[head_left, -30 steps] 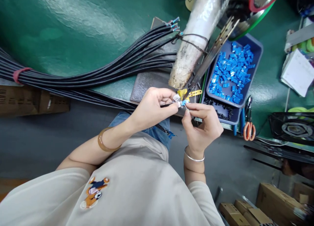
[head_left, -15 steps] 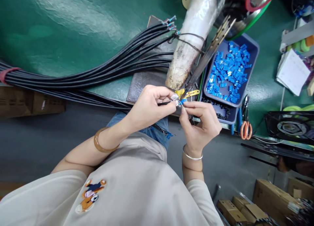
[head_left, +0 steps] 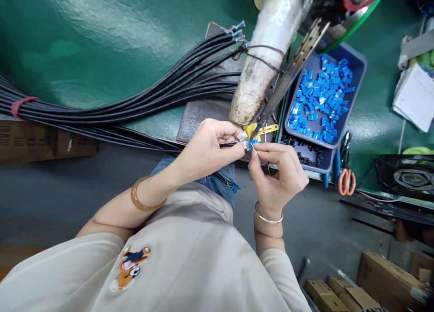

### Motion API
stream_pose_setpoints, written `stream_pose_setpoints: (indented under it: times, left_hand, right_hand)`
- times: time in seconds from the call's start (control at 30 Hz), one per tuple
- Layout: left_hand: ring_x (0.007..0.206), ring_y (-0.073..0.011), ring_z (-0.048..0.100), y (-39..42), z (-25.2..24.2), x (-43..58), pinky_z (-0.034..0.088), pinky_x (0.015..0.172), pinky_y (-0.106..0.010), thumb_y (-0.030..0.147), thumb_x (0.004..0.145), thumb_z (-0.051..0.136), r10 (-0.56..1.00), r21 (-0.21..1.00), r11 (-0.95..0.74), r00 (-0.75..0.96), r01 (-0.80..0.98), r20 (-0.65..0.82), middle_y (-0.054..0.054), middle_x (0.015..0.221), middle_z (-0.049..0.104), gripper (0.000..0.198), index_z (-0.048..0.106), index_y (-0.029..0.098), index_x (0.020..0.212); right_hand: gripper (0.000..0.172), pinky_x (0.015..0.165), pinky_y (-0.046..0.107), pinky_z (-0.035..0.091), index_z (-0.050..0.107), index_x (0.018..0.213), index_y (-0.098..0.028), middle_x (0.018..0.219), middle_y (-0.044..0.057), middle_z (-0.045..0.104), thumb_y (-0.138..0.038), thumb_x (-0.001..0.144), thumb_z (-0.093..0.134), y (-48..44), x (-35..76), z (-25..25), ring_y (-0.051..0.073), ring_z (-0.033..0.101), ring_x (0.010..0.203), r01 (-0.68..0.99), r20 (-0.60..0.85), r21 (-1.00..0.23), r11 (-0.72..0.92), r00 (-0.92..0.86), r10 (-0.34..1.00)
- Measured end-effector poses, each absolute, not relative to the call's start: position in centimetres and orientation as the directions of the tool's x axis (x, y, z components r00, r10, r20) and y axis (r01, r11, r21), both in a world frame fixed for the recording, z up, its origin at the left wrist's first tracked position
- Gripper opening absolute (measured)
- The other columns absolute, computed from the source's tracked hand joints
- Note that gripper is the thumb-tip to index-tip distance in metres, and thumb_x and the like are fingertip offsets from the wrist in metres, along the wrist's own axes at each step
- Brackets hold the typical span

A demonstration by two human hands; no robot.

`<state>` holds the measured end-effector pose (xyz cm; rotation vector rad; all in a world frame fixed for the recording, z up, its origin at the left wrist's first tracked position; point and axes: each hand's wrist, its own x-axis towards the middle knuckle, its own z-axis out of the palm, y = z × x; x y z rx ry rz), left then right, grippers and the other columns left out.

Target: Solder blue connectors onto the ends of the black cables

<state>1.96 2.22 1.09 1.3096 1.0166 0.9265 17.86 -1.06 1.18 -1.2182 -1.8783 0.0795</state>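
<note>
My left hand is closed round the end of a black cable, its fingertips wrapped in whitish covers. A small blue connector sits at the cable's stripped end, just past those fingertips. My right hand pinches a thin silvery wire that reaches up to the connector. Directly above, the tip of what looks like a fixed soldering iron comes down beside a yellow piece. Exactly where tip, wire and connector touch is too small to tell.
A bundle of black cables spans the green bench. A whitish duct hangs over the work. To the right stand a bin of blue connectors, a lower bin with black parts, and orange-handled scissors.
The view has shifted slightly, so the surroundings sit a little farther right. Both hands keep their grips, and the right fingertips remain close to the blue connector.
</note>
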Motion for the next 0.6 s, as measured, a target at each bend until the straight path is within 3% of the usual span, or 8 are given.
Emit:
stream_pose_setpoints:
  times: [0.27, 0.6]
  left_hand:
    - [0.054, -0.0049, 0.036, 2.02, 1.43, 1.89, 0.032, 0.049, -0.018, 0.014, 0.076, 0.059, 0.962, 1.0, -0.013, 0.272, 0.013, 0.008, 0.003, 0.058, 0.041, 0.011, 0.057, 0.013, 0.066]
    - [0.054, -0.0048, 0.04, 2.05, 0.69, 1.65, 0.034, 0.049, -0.017, 0.015, 0.079, 0.06, 0.926, 0.995, 0.096, 0.368, -0.02, -0.082, 0.003, 0.059, 0.045, 0.01, 0.06, 0.011, 0.069]
  right_hand:
    - [0.019, 0.071, 0.024, 0.057, 0.066, 0.081, -0.022, 0.085, -0.001, 0.071, -0.005, 0.075, 0.073, -0.96, 17.38, 1.65, 0.01, 0.068, 0.078, 0.722, 0.634, -0.489, 0.49, -0.091, 0.768]
    - [0.018, 0.068, 0.024, 0.056, 0.059, 0.081, -0.022, 0.086, -0.002, 0.073, -0.007, 0.077, 0.069, -1.61, 17.87, 1.37, 0.011, 0.07, 0.078, 0.73, 0.614, -0.452, 0.512, -0.162, 0.773]
